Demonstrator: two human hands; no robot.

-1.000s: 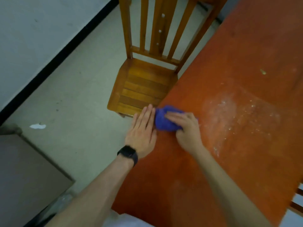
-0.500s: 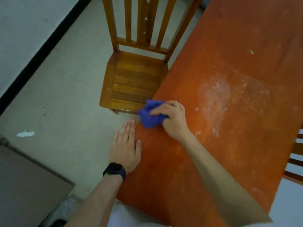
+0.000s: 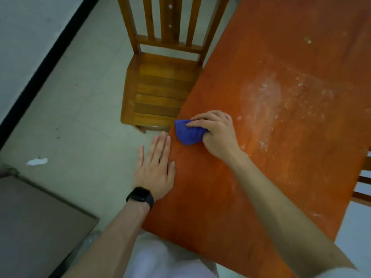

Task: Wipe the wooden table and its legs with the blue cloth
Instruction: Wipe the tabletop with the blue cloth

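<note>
The reddish-brown wooden table (image 3: 271, 177) fills the right half of the view. A patch of white dust and crumbs (image 3: 281, 105) lies on its top. My right hand (image 3: 217, 133) grips the bunched blue cloth (image 3: 187, 134) against the tabletop near the left edge. My left hand (image 3: 155, 170) lies flat with straight fingers along that same left edge, just nearer to me than the cloth. A black watch sits on my left wrist. The table's legs are hidden.
A wooden slatted chair (image 3: 158, 91) stands close against the table's left side. A grey-brown cabinet top (image 3: 34, 223) is at the lower left. A white scrap (image 3: 37, 161) lies on the floor. Another chair's edge (image 3: 363, 189) shows at the right.
My right hand has drawn the cloth toward me along the left edge. My left hand has slid back along that edge and now lies nearer than the cloth.
</note>
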